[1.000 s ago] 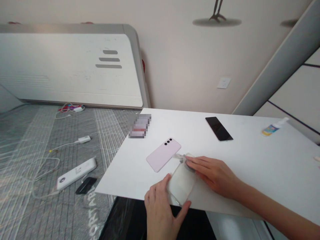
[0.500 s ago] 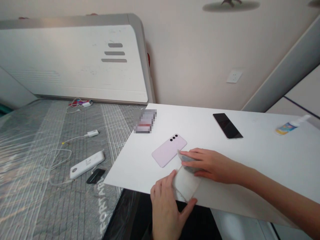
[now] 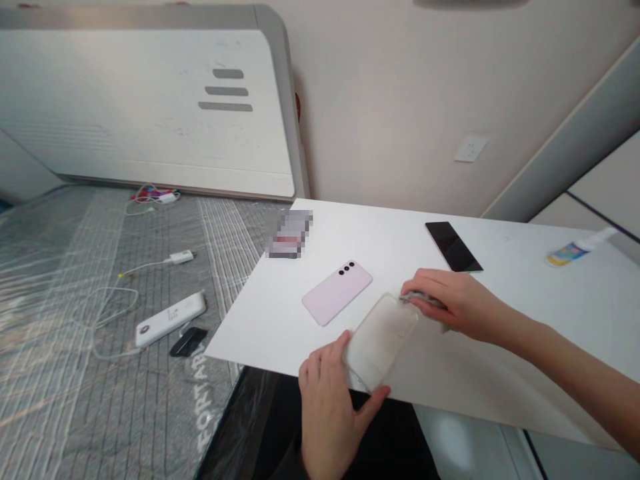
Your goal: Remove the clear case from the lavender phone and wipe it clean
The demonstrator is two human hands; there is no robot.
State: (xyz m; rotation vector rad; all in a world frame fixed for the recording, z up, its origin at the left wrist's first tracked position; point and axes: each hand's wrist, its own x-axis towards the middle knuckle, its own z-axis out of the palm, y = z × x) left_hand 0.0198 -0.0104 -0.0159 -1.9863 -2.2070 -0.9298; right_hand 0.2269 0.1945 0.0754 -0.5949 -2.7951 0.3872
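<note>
A clear, slightly yellowed phone case [image 3: 377, 343] lies near the front edge of the white table [image 3: 505, 363]. My left hand [image 3: 333, 393] grips its near left end between thumb and fingers. At the case's far right corner, my right hand [image 3: 463, 303] is closed on a bunched grey cloth [image 3: 425, 298], mostly hidden under the fingers. Just beyond the case lies a pale lilac phone [image 3: 337, 293], its back with several camera lenses facing up.
A dark-screened phone [image 3: 454, 247] and a spray bottle [image 3: 575, 252] lie farther right. A blurred flat item [image 3: 291, 233] is at the table's back left corner. On the bed [image 3: 120, 393] to the left are a white power bank [image 3: 171, 319], a small black device [image 3: 189, 341] and cables.
My right hand with the cloth has moved right and away from me, off the middle of the phone case to its far corner. My left hand keeps its grip; the view has tilted slightly down.
</note>
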